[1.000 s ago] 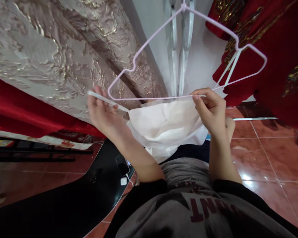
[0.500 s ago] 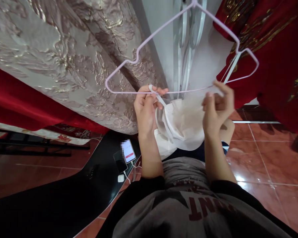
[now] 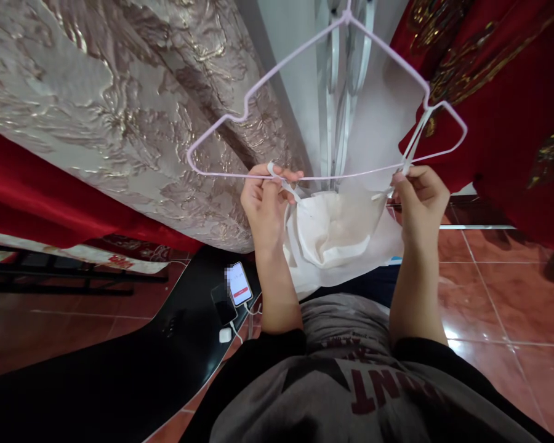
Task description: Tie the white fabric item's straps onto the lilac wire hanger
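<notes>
A pale pink wire hanger hangs in front of me, its hook near the top edge. A white strappy garment droops below the hanger's bottom bar. My left hand pinches one white strap at the bar's middle left. My right hand is closed on the garment's other edge just under the bar's right end, where the second strap loops over the hanger's right shoulder.
A beige and gold embroidered cloth hangs at the left over red fabric. Red and gold cloth hangs at the right. A phone on a charger cable lies on a black surface. The floor is glossy red tile.
My left hand swung in from the far left with the strap up to the hanger's bottom bar. My right hand shifted slightly right and lower. The garment bunched up between my hands.
</notes>
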{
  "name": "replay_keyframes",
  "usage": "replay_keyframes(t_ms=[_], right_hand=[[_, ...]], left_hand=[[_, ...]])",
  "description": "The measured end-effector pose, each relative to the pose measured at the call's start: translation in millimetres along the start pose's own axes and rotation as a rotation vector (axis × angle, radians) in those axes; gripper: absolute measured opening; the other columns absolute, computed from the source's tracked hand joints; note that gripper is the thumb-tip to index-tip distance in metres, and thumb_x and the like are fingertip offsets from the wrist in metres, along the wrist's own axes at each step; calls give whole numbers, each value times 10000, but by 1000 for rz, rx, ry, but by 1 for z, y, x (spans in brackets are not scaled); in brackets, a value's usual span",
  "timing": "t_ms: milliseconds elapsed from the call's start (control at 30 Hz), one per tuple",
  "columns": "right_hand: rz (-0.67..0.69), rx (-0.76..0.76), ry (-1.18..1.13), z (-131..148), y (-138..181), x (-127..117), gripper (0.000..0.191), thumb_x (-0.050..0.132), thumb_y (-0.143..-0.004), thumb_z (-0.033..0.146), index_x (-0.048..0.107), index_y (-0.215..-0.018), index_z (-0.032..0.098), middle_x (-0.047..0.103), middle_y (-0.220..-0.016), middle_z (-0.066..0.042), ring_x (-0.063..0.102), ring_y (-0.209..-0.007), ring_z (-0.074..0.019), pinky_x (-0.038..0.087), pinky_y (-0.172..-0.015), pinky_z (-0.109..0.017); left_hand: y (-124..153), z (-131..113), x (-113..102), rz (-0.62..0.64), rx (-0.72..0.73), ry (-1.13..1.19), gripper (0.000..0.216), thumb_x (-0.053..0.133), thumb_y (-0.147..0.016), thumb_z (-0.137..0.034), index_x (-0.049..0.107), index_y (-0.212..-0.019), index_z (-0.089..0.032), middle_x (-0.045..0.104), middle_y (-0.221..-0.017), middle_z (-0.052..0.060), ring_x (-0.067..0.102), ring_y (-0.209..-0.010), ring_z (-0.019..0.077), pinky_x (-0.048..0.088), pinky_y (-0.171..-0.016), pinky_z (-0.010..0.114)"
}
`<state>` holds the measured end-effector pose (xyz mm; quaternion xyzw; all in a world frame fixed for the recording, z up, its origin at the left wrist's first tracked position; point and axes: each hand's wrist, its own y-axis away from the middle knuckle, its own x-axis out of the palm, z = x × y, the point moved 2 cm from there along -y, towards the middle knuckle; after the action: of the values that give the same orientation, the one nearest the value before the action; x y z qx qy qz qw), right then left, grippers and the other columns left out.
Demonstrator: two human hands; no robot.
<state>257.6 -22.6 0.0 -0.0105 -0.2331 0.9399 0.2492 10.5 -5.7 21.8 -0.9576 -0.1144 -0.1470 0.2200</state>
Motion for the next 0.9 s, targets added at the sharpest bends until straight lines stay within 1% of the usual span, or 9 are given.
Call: replay_keyframes(t_ms=[100,200,333,500,567,700,767,833,900], right_hand=[[-87,-75,-67,7,1,3,207,838,-849,376,681,-823,243,632,-721,32,434,-542,-94,338,-518,-262],[-79,-137,-107,21,-1,6,63,811,-874,256,749,-879,246,699,-752,7,545,-567,-110,417,-549,-285],[79,-226,-99,46,-11,14,244,683,-933,99,872,-1018,228,803,-836,-66,762,-747,-192,575,-706,-352],[54,-443,-28,62,-43,18,306,694,-962,85,867,-1165,234,854,-1093,-54,820,-1081,-259,624,-1022,-436],[2,-578,-68,56,-59,12,336,723,-943,76,854,-1194,255,844,-1167,-32,804,-1160,-262,613,-1057,-424],[-113,-669,-111,37,-72,-7,461,873,-842,164,821,-1273,320,804,-1306,-17,704,-1370,-315,634,-879,-307],[-295,-691,-100,32,-63,-12,396,891,-835,265,841,-1215,363,819,-1240,28,760,-1279,-279,639,-879,-315],[-518,-705,-103,31,-46,-12,216,860,-870,361,868,-1084,390,829,-1095,63,825,-1074,-207,642,-980,-363],[-614,-722,-78,31,-32,-9,156,825,-893,452,874,-1027,389,818,-991,47,827,-985,-190,634,-1044,-413]], left_hand=[[0,-2,-1,4,5,19,204,736,-986,-403,616,-949,-241,717,-813,30,782,-893,222,442,-524,236],[0,1,-2,5,-12,-15,281,730,-1008,-500,609,-966,-251,706,-811,25,785,-930,238,491,-572,254],[-1,3,-4,-4,-35,-12,316,753,-997,-532,606,-962,-255,695,-797,15,797,-940,234,510,-574,246],[0,-3,0,11,-30,86,190,742,-984,-354,605,-919,-240,687,-756,9,776,-809,205,434,-507,238],[0,-3,0,13,-31,98,168,740,-969,-306,602,-904,-236,694,-746,11,767,-774,203,421,-496,242],[-1,1,-1,12,-22,58,269,763,-988,-439,566,-955,-259,691,-761,7,787,-853,224,458,-521,255],[-1,2,-1,14,-30,45,311,758,-995,-504,550,-985,-272,687,-774,11,790,-897,235,468,-528,262],[-1,0,1,7,-45,70,289,759,-998,-464,542,-984,-272,673,-755,3,781,-843,219,428,-487,250],[-1,-3,2,-10,-54,114,257,762,-995,-379,534,-972,-263,648,-724,-15,757,-748,186,366,-441,230]])
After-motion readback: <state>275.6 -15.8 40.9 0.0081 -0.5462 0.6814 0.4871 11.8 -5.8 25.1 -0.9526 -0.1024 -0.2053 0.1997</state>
